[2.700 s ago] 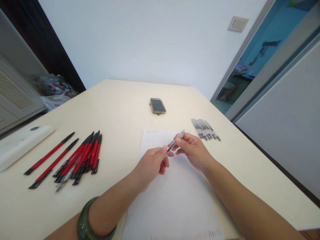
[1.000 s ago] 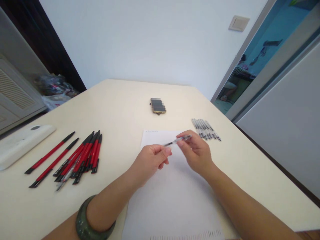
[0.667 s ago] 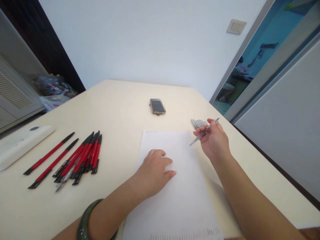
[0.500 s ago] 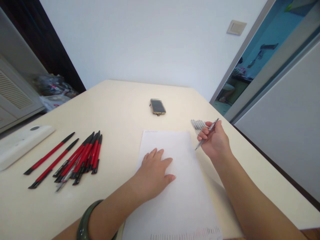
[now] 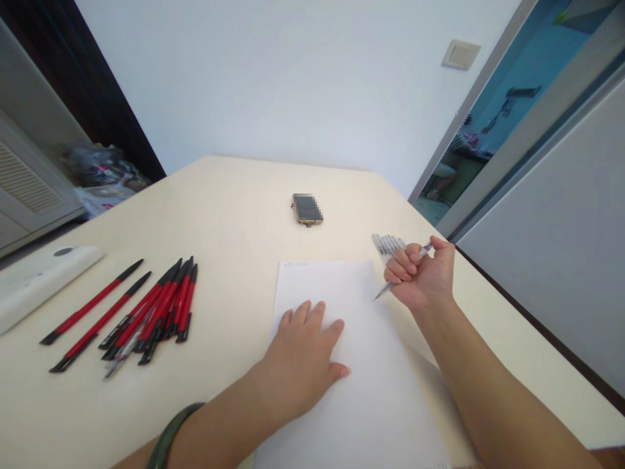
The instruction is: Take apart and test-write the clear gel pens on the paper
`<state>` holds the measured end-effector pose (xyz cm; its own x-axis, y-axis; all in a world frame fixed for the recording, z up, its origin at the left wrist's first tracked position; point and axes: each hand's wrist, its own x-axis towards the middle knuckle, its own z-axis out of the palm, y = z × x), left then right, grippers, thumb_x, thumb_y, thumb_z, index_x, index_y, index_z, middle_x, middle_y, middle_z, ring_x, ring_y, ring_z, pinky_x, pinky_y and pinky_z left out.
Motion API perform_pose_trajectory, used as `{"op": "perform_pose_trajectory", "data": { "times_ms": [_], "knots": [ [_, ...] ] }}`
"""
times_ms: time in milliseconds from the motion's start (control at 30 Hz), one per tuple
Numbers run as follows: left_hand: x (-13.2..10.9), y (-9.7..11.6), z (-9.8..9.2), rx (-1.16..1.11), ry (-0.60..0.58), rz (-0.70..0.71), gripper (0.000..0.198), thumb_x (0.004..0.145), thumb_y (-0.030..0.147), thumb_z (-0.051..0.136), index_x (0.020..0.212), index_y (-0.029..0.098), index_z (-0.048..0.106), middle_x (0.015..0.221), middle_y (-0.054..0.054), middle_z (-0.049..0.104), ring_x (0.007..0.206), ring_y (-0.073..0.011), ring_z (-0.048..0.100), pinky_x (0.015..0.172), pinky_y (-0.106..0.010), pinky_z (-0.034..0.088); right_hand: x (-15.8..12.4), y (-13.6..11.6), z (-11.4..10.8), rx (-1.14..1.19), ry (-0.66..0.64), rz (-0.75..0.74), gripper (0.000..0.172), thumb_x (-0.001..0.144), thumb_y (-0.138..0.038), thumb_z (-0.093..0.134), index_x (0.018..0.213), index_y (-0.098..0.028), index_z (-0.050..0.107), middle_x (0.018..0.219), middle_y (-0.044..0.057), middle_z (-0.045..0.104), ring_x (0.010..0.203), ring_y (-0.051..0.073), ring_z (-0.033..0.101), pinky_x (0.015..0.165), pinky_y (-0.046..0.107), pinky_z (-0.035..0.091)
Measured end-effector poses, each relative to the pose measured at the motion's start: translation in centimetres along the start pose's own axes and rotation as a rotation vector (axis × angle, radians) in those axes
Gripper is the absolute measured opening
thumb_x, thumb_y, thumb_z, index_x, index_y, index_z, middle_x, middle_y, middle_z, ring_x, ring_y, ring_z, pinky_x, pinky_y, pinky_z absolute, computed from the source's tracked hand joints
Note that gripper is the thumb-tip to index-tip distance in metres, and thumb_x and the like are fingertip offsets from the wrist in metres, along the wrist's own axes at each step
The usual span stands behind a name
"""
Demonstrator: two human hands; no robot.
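A white sheet of paper (image 5: 361, 404) lies on the pale table, with small faint marks along its far edge. My left hand (image 5: 307, 358) rests flat on it, fingers spread, a green bangle (image 5: 170, 436) around the wrist. My right hand (image 5: 422, 273) is closed around a slim pen refill (image 5: 383, 290), its pointed tip down and to the left over the paper's right edge. I cannot tell whether the tip touches the paper. Just behind this hand, several similar refills (image 5: 385, 243) lie side by side, partly hidden by the fingers.
Several red-and-black pens (image 5: 161, 303) lie piled on the left, with a clear refill (image 5: 122, 355) among them. Farther left is a long white object (image 5: 49, 280). A dark phone-like device (image 5: 307, 208) lies toward the back. The wall (image 5: 303, 85) borders the table's far side.
The paper and my left hand have shifted slightly toward me, and most strokes at the near edge have left view. My right fingers have curled tighter, and the refill's tip has moved left and nearer.
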<state>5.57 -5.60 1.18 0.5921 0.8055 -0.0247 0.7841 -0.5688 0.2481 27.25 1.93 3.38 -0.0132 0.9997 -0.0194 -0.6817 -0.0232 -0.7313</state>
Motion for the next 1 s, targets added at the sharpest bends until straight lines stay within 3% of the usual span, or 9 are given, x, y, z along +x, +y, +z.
{"op": "perform_pose_trajectory", "data": {
  "times_ms": [200, 300, 400, 600, 700, 767, 833, 1000],
  "knots": [
    [0.0, 0.2, 0.0, 0.011, 0.008, 0.001, 0.053, 0.073, 0.05, 0.046, 0.12, 0.026, 0.04, 0.129, -0.013, 0.035, 0.118, -0.0332, 0.027, 0.09, -0.05, 0.026, 0.5, 0.4, 0.2, 0.004, 0.096, -0.021, 0.042, 0.066, -0.056, 0.043, 0.048, -0.019, 0.039, 0.038, -0.006, 0.031, 0.03, 0.005, 0.023, 0.029, 0.019, 0.017],
    [0.0, 0.3, -0.1, 0.013, 0.009, -0.001, 0.053, 0.072, 0.051, 0.046, 0.119, 0.026, 0.041, 0.128, -0.012, 0.036, 0.117, -0.0327, 0.028, 0.089, -0.049, 0.027, 0.7, 0.9, 0.4, 0.001, 0.127, -0.008, 0.031, 0.07, -0.04, 0.05, 0.051, -0.017, 0.041, 0.048, -0.003, 0.044, 0.033, 0.004, 0.029, 0.03, 0.017, 0.021],
    [0.1, 0.3, -0.2, 0.015, 0.016, -0.011, 0.055, 0.071, 0.053, 0.047, 0.119, 0.025, 0.041, 0.127, -0.012, 0.036, 0.116, -0.0316, 0.029, 0.089, -0.047, 0.028, 0.8, 1.7, 0.4, 0.015, 0.129, 0.051, 0.026, 0.073, -0.029, 0.046, 0.051, -0.016, 0.041, 0.055, 0.0, 0.052, 0.041, 0.006, 0.042, 0.038, 0.018, 0.034],
    [0.4, 0.4, -0.1, 0.026, 0.019, -0.076, 0.07, 0.064, 0.061, 0.048, 0.121, 0.019, 0.04, 0.129, -0.019, 0.032, 0.115, -0.0326, 0.03, 0.088, -0.047, 0.028, 1.6, 4.6, 0.1, -0.125, 0.031, 0.273, 0.042, 0.078, -0.052, 0.031, 0.071, -0.017, 0.053, 0.043, 0.001, 0.051, 0.04, 0.012, 0.048, 0.047, 0.028, 0.043],
    [0.5, 0.4, -0.1, 0.021, 0.036, -0.071, 0.069, 0.064, 0.061, 0.048, 0.119, 0.02, 0.041, 0.128, -0.018, 0.035, 0.113, -0.0326, 0.032, 0.086, -0.047, 0.029, 2.6, 5.5, 0.7, -0.205, -0.093, 0.332, 0.049, 0.075, -0.059, 0.032, 0.084, -0.016, 0.054, 0.057, 0.005, 0.059, 0.053, 0.014, 0.056, 0.059, 0.032, 0.046],
    [0.5, 0.3, 0.0, 0.018, 0.051, -0.068, 0.068, 0.064, 0.061, 0.049, 0.119, 0.021, 0.042, 0.127, -0.018, 0.035, 0.112, -0.0323, 0.033, 0.085, -0.047, 0.03, 3.4, 5.9, 1.4, -0.26, -0.154, 0.308, 0.039, 0.074, -0.053, 0.042, 0.085, -0.017, 0.052, 0.068, 0.005, 0.061, 0.063, 0.013, 0.058, 0.064, 0.029, 0.045],
    [0.4, 0.2, 0.0, 0.016, 0.061, -0.065, 0.068, 0.064, 0.061, 0.049, 0.118, 0.021, 0.042, 0.127, -0.017, 0.035, 0.111, -0.032, 0.034, 0.085, -0.046, 0.03, 4.1, 6.4, 2.1, -0.366, -0.152, 0.211, 0.024, 0.069, -0.04, 0.057, 0.08, -0.019, 0.05, 0.066, 0.0, 0.058, 0.062, 0.01, 0.055, 0.064, 0.025, 0.044],
    [0.4, 0.2, 0.0, 0.022, 0.06, -0.068, 0.068, 0.063, 0.062, 0.048, 0.117, 0.021, 0.043, 0.127, -0.017, 0.036, 0.11, -0.032, 0.034, 0.084, -0.046, 0.03, 5.5, 8.9, 2.2, -0.699, 0.032, -0.117, 0.023, 0.059, -0.025, 0.063, 0.066, -0.02, 0.042, 0.049, -0.008, 0.041, 0.042, 0.007, 0.041, 0.044, 0.02, 0.034]
  ]
}}
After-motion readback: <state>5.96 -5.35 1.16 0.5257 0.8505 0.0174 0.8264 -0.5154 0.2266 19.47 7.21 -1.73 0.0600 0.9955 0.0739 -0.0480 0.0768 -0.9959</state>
